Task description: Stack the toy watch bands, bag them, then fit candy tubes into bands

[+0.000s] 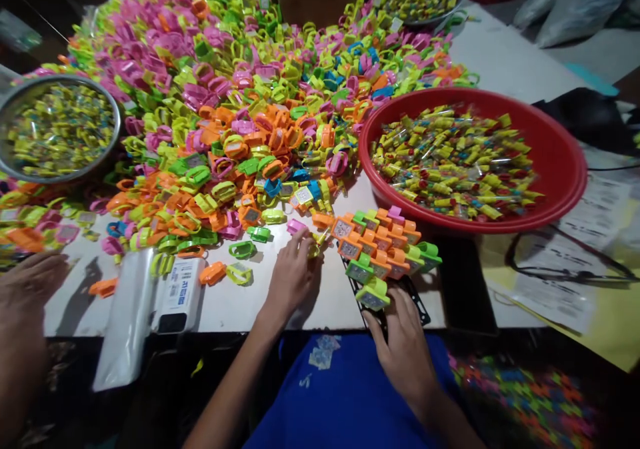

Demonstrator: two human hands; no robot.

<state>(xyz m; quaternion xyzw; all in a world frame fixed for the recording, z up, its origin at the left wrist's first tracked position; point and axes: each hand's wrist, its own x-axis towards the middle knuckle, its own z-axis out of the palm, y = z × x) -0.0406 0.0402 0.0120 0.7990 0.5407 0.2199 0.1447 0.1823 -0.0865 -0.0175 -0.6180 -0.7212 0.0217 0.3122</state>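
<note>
The left hand (pixel 293 277) reaches forward over the tabletop (pixel 320 309), fingers (pixel 303 236) pinched together on a small yellow piece (pixel 314 250). The right hand (pixel 403 346) curls around a black card (pixel 418 300), clamped on it, beneath over a dozen toy watches (pixel 375 252).

1 head cam, fwd/down, close over L hand (pixel 293 279), R hand (pixel 403 349)

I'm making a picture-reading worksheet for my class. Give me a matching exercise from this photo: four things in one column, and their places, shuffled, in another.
Things:
1. red plastic basin
2. steel bowl
3. eyeglasses
4. person's right hand

Places:
A. on printed papers
B. on a black rack under orange and green plastic pieces
C. far left, beside the heap of coloured plastic pieces
D. right of the heap, beside the papers

Pairs: 1-D, 2-C, 3-A, 4-B
</note>
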